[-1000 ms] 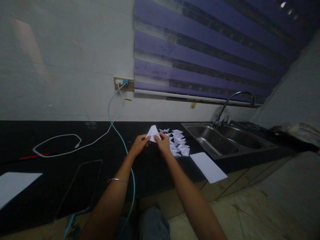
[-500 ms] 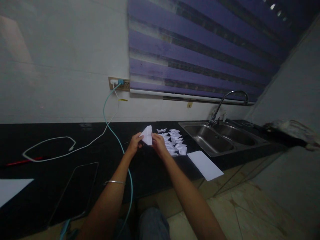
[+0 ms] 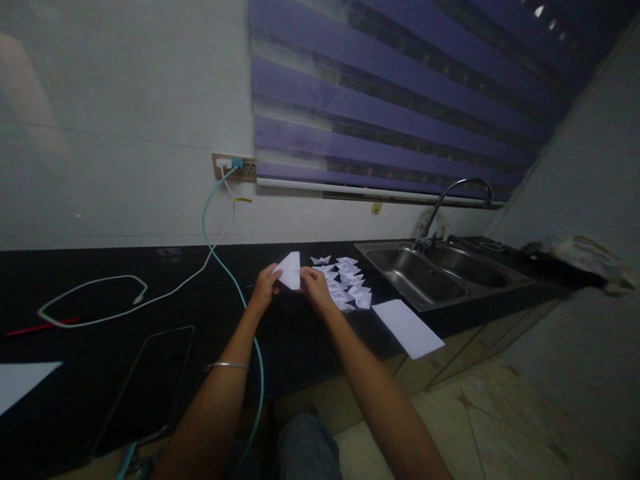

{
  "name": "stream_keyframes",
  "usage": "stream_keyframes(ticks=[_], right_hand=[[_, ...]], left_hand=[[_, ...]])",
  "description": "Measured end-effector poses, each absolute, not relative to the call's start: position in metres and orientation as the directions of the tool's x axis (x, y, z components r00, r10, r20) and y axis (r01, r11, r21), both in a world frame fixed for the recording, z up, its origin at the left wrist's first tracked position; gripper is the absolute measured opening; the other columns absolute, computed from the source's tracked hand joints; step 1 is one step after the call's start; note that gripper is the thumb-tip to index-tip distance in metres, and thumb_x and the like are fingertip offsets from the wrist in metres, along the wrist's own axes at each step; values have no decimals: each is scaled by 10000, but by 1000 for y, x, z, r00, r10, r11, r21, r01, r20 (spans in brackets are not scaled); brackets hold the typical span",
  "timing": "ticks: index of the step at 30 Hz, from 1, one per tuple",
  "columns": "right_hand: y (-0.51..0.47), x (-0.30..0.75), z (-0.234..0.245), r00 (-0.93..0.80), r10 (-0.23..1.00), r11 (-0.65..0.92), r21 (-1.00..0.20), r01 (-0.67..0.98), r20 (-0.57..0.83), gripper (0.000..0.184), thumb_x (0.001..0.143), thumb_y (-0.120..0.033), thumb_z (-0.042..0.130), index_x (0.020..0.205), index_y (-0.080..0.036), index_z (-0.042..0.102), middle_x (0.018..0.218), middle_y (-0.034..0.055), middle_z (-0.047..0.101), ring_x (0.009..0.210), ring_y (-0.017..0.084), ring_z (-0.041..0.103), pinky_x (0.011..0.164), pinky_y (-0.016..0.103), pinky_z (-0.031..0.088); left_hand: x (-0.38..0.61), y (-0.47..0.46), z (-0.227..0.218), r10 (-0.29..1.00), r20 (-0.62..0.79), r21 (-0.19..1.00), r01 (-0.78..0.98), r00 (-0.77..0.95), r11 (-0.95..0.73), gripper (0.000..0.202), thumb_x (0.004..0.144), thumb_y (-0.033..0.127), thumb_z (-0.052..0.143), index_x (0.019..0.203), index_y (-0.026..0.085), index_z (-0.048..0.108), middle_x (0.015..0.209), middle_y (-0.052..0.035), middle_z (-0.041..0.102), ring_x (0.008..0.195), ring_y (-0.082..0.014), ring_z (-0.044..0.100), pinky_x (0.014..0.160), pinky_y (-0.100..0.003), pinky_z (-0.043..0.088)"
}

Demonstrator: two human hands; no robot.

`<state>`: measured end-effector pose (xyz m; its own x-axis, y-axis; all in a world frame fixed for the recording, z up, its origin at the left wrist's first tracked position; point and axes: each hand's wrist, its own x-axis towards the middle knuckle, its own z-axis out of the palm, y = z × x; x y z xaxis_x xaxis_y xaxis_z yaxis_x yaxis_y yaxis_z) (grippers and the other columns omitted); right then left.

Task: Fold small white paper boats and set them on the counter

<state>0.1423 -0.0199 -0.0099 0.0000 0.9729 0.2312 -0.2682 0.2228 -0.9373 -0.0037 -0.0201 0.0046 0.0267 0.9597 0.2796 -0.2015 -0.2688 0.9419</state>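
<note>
1. We hold a white, roughly triangular piece of folded paper [image 3: 289, 272] over the glossy black bench [image 3: 295, 353]: our left hand [image 3: 265, 287] has its fingers pinching the left corner, our right hand [image 3: 315, 287] the right edge.
2. We seem mid-fold (the creases are too small to read).
3. The next move probably calls for a steady left hold while the right works the edge.
4. Small, white, boat-like paper shapes [image 3: 359, 293] lie just beside our right hand.
</note>
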Motion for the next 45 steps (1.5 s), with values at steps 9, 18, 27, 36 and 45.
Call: stream_keyframes(ticks=[9, 18, 27, 36, 45], right_hand=[[-31, 141, 1, -100, 983, 107, -919, -379, 155, 263, 689, -389, 705, 849, -183, 666, 802, 10, 632, 700, 130, 593, 612, 257, 511], [-26, 142, -3, -66, 970, 206, -938, -278, 233, 185, 734, -352, 626, 717, -168, 611, 637, -31, 520, 568, 90, 493, 511, 193, 447], [-19, 144, -14, -81, 922, 375, -925, -61, 379, 179, 750, -218, 489, 805, -164, 651, 674, -20, 549, 583, 92, 500, 511, 178, 414], [-29, 139, -6, -216, 944, 219, -962, -161, 251, 210, 735, -254, 575, 931, -203, 634, 825, 3, 631, 676, 120, 596, 526, 196, 503], [-36, 138, -1, -380, 923, -53, -956, -288, 63, 361, 785, -429, 626, 1072, -225, 544, 779, 26, 674, 595, 134, 648, 484, 218, 512]], left_hand=[[-4, -20, 3, 955, 278, 951, -172, 106, -258, 264, 690, 428, 597, 668, 175, 524, 552, 31, 471, 437, -93, 425, 364, -189, 307], [0, -11, -10, 956, 264, 965, -51, 127, -259, 494, 795, 636, 480, 791, 151, 577, 554, 14, 514, 435, -114, 434, 396, -219, 312], [-1, -9, -3, 887, 462, 878, 156, -24, -453, 292, 844, 426, 510, 689, 182, 545, 609, 28, 489, 555, -117, 448, 491, -203, 327], [-1, -21, 9, 915, 403, 915, 4, -34, -403, 303, 857, 492, 478, 745, 211, 488, 565, 56, 451, 456, -96, 411, 426, -183, 318], [-2, -16, 9, 864, 492, 867, 145, -105, -476, 280, 880, 423, 468, 777, 189, 584, 690, 12, 544, 656, -132, 511, 577, -199, 403]])
